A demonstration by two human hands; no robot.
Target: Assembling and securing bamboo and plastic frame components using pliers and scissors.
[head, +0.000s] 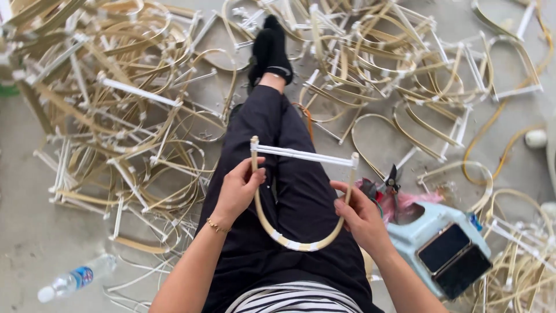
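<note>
I sit on the floor with my legs in black trousers stretched out ahead. Over my lap I hold a U-shaped bent cane frame closed across the top by a white bar. My left hand grips the frame's left side just below the bar. My right hand grips its right side lower down. White wrapping shows at the bottom of the curve.
Heaps of similar cane frames cover the floor to the left, ahead and to the right. A light blue stool carrying a dark phone case and pink cloth stands on my right, with black cutters. A plastic water bottle lies lower left.
</note>
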